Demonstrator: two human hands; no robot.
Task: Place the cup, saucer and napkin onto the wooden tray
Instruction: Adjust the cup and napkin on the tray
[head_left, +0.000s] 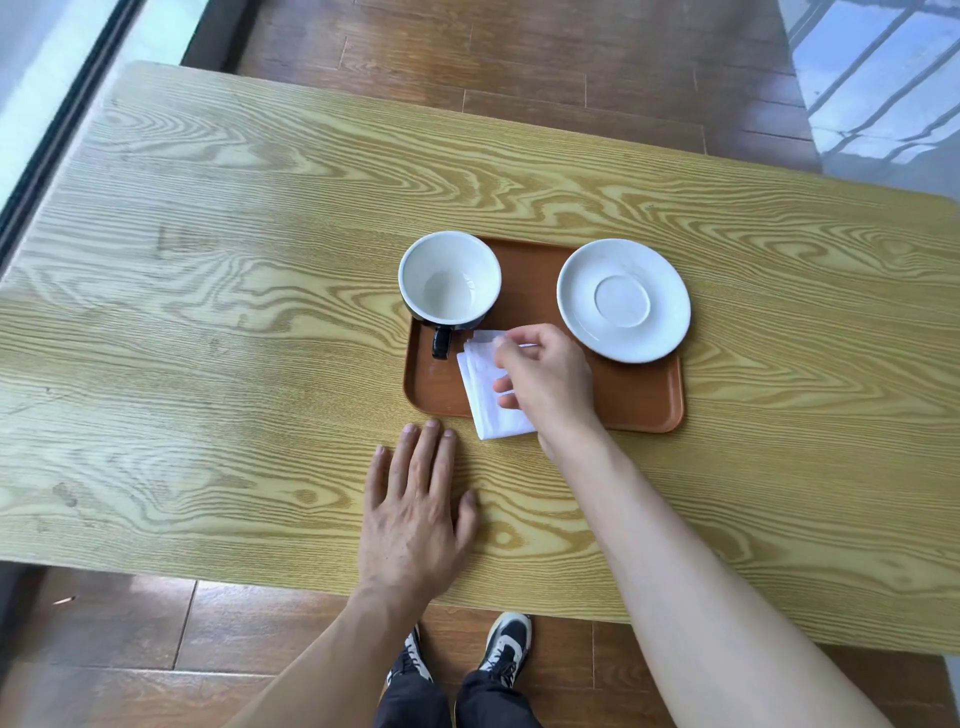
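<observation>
A brown wooden tray (639, 400) lies on the table. A cup (450, 280), white inside and dark outside, stands upright at the tray's far left corner, its handle pointing toward me. A white saucer (623, 300) rests at the far right, overhanging the tray's edge. A folded white napkin (485, 387) lies at the tray's near left, one corner past the front rim. My right hand (545, 379) is over the napkin, thumb and fingers pinching its top edge. My left hand (415, 512) rests flat on the table in front of the tray, fingers spread.
The light wood-grain table (234, 312) stretches wide to the left and right of the tray. Its near edge runs just below my left wrist. Dark wooden floor and my shoes (506, 644) show beneath. A window frame borders the far left.
</observation>
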